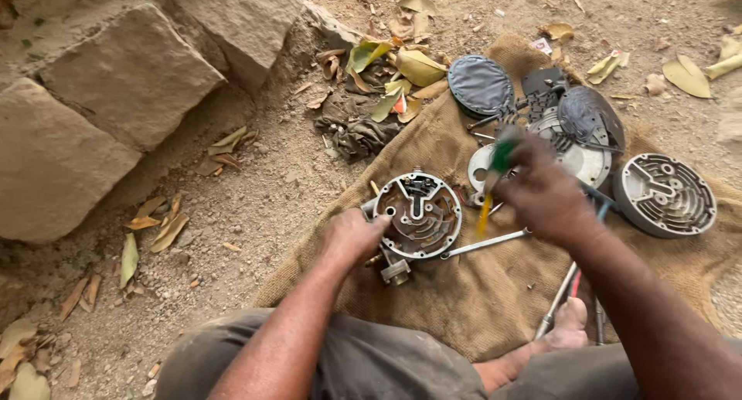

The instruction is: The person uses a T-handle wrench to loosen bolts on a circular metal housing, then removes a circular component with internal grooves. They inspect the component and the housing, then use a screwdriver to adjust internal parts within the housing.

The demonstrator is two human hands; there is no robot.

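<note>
From the head view, we braced the round compressor body (418,214) with our left hand (353,236), fingers curled on its rim, on the burlap sack (464,292). Our right hand (545,195), blurred, closed its grip on what was probably a green-and-yellow screwdriver (495,180). A finned cover plate (665,195) lay nearby.
</note>
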